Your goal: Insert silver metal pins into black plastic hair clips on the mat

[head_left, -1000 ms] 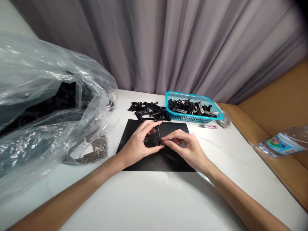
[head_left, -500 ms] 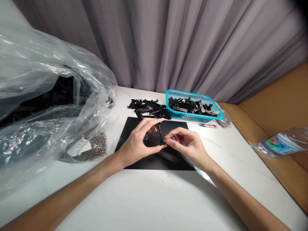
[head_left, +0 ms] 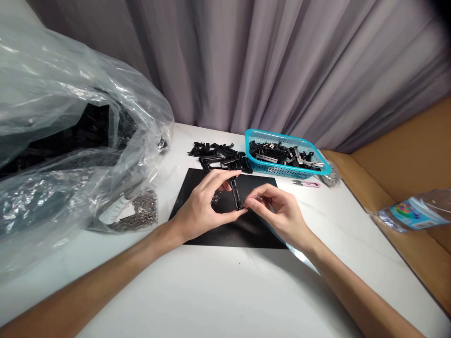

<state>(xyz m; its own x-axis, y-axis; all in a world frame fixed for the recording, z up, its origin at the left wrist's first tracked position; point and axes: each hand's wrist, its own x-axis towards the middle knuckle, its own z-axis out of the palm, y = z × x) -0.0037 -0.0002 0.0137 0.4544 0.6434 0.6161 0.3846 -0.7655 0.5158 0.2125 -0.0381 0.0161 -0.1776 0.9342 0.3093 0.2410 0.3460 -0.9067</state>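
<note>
My left hand (head_left: 204, 206) pinches a slim black plastic clip (head_left: 236, 193) between thumb and forefinger, holding it upright over a black mat (head_left: 229, 230). Against the clip's lower end, my right hand (head_left: 282, 213) pinches a small thin metal piece (head_left: 256, 198). Both hands hover just above the mat's middle. A few tiny metal bits (head_left: 214, 200) lie on the mat behind my left fingers.
A loose pile of black clips (head_left: 218, 157) lies beyond the mat, beside a turquoise basket (head_left: 287, 170) full of them. Pink snips (head_left: 306, 184) rest near the basket. A big plastic bag (head_left: 70, 141) fills the left, with small metal parts (head_left: 139, 213) by it. A bottle (head_left: 416, 211) lies at right.
Both hands have shifted slightly to the right and up with the clip; the right fingertips stay closed against its lower end. The grip is unchanged.
</note>
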